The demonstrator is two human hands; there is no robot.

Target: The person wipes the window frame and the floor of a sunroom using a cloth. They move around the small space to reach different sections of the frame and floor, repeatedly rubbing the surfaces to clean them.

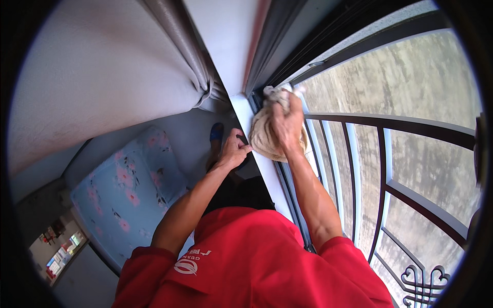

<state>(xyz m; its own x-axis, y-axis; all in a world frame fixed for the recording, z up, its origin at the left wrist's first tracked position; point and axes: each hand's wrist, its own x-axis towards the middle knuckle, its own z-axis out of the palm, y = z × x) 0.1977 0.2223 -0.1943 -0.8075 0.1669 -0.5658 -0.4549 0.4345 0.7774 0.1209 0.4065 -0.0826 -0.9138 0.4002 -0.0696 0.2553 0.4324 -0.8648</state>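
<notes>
A beige cloth (265,134) lies bunched over the window track (290,192) and the ledge beside it. My right hand (287,119) grips its upper part near the corner of the window frame; the fingers look slightly blurred. To the left, my left hand (234,150) rests with bent fingers against the inner edge of the white windowsill (240,111), and no object shows in it. Part of the track is hidden under the cloth and my right forearm.
Dark metal window bars (381,154) stand at the right, before a stained wall (416,73). A floral-covered seat (127,192) is at the lower left. A pale curtain (108,77) hangs at the upper left, gathered by a tie.
</notes>
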